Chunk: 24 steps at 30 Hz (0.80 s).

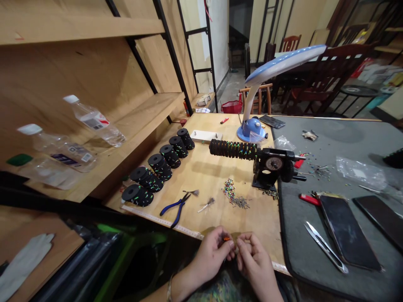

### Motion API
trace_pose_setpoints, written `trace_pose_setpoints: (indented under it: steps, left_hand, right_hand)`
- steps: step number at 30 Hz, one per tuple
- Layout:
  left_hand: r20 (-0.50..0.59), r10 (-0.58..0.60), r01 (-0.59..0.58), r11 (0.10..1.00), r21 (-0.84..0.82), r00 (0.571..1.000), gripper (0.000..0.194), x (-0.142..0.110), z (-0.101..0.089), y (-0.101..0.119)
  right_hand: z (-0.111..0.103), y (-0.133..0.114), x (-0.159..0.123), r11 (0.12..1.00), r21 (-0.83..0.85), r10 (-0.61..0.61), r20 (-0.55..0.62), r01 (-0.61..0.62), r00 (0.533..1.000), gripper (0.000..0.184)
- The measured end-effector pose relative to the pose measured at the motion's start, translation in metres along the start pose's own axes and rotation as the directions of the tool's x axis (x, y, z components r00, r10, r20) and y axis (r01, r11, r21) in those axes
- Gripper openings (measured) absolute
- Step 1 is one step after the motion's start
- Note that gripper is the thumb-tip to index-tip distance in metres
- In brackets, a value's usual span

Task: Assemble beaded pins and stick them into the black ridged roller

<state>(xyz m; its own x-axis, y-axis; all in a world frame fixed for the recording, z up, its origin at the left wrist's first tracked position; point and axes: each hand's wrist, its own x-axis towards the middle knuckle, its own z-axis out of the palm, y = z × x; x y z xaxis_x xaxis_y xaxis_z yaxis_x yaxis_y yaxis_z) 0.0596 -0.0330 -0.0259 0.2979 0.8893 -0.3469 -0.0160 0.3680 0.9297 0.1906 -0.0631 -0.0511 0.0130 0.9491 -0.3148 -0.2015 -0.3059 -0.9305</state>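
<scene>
One small orange piece (226,238) in our left hand (213,251)

We see our left hand pinch this piece with the thumb and fingertips, at the lower middle of the frame. The piece is too small for us to tell exactly what it is. Our right hand (256,260) is just beside the left one, and its fingers are curled in a narrow shape, but we cannot tell if they hold something. Both hands are at the near edge of the wooden table (208,176). Above them lie a pile of coloured beads (229,189) and, more to the left, blue-handled pliers (175,209). A measuring tape (163,220) runs along the table edge. Six black spools (160,167) with bright tips stand in a diagonal row at centre left. At the centre, a black hand-crank device (272,165) holds a dark wound coil (233,149), and a blue desk lamp (252,126) stands behind them. On the grey mat (346,140) at the right lie long snips (325,247) and two phones (346,233). At the upper left, plastic bottles (94,121) lie on a wooden shelf (147,121).
</scene>
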Motion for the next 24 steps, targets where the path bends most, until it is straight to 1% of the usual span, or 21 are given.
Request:
trace_pose_setpoints:
  steps: [2,5,8,11,15,17,21,22,24]
  left_hand:
    - [0.009,0.001,-0.001,1.000,0.011,1.000,0.034,-0.001,0.001,0.001]
    - [0.021,0.007,-0.008,0.999,0.050,1.000,0.029,-0.002,0.001,0.001]
    - [0.015,0.028,-0.030,0.990,0.137,1.000,0.022,-0.002,0.000,-0.001]
    - [0.015,0.066,-0.068,0.970,0.233,0.998,0.015,-0.002,-0.003,-0.005]
    - [0.014,0.105,-0.104,0.944,0.312,0.994,0.009,-0.001,-0.005,-0.007]
    - [0.014,0.088,-0.088,0.947,0.307,0.996,0.007,-0.001,-0.004,-0.006]
    - [0.043,-0.024,0.014,0.978,0.209,0.999,0.012,-0.001,-0.003,-0.003]
    - [0.048,-0.036,0.027,0.984,0.175,0.998,0.013,-0.002,-0.003,-0.002]
    - [0.061,-0.022,0.015,0.994,0.112,0.998,0.021,-0.002,-0.004,0.001]
  right_hand:
    - [-0.001,0.000,-0.001,1.000,-0.017,-0.003,0.014,0.003,1.000,0.046]
    - [-0.003,-0.001,-0.001,0.998,-0.055,-0.004,0.027,0.005,1.000,0.053]
    - [-0.003,0.001,0.001,0.998,-0.068,0.010,0.038,-0.007,0.999,0.051]
    - [-0.003,0.003,0.003,0.999,-0.029,0.025,0.043,-0.024,0.999,0.047]
    - [-0.005,0.002,0.005,0.997,0.042,0.057,0.019,-0.058,0.998,0.047]
    - [-0.006,-0.001,0.006,0.995,0.071,0.069,-0.012,-0.068,0.998,0.048]
    - [-0.006,-0.005,0.008,0.990,0.130,0.067,-0.075,-0.057,0.995,0.050]
    - [-0.006,-0.006,0.008,0.989,0.138,0.066,-0.081,-0.054,0.995,0.051]
    - [-0.006,-0.008,0.007,0.989,0.140,0.062,-0.082,-0.050,0.995,0.052]
